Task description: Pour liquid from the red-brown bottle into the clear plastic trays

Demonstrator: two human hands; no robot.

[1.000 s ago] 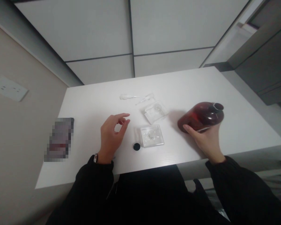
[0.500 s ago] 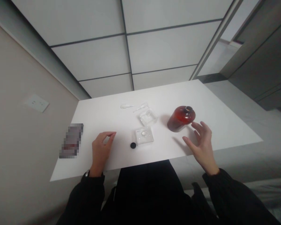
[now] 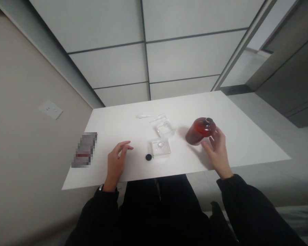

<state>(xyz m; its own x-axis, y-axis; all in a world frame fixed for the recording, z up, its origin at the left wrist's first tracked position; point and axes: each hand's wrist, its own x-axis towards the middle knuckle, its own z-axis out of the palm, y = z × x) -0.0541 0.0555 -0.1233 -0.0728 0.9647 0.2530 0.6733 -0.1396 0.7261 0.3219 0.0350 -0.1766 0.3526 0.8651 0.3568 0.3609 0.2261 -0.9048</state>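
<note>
A dark red bottle point(image 3: 200, 131) with an open neck stands upright on the white table point(image 3: 246, 143). My right hand point(image 3: 217, 152) is against its near right side, thumb in front and fingers curled round it. My left hand point(image 3: 117, 160) rests on the table's near left part, fingers loosely apart and holding nothing. A small black cap point(image 3: 149, 157) lies just right of that hand. Beside the cap sits a clear square dish point(image 3: 160, 147), and a second clear dish point(image 3: 164, 128) lies behind it.
Two clear plastic droppers point(image 3: 143, 116) lie at the back of the table. A blurred flat object point(image 3: 84, 149) sits at the left edge. A wall with a socket point(image 3: 50, 109) runs along the left; tiled floor lies beyond.
The bottle was tilted in my right hand, then stood on the table with the hand off it. Now the right hand has come back onto the bottle. The left hand stayed put.
</note>
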